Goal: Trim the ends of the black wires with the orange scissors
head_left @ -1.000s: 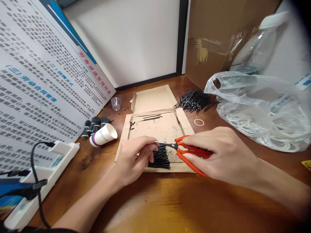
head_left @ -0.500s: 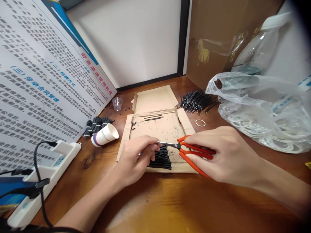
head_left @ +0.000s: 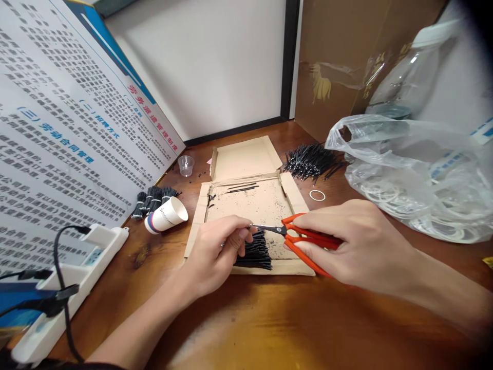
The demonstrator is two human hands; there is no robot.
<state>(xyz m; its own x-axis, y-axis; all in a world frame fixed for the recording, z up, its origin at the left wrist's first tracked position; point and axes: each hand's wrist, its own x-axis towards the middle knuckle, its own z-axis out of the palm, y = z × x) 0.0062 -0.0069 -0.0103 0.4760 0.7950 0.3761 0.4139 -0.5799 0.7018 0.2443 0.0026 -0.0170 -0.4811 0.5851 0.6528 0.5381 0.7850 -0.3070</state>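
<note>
The carton (head_left: 292,269) on the counter (head_left: 246,318) holds a strand bundle (head_left: 257,254); left of it lie a paper cup (head_left: 165,216) and power strip (head_left: 88,272), right a bag (head_left: 419,180) (a ring (head_left: 324,196) lies between carton and bag).

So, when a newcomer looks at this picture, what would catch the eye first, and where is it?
Probably the orange-handled scissors in the right hand, near the centre, pointing towards the left hand. Just below them in view, black strips lie in the open cardboard box. Next, the printed board at the far left and the clear plastic bag of pale rings at the right may draw attention.
</note>
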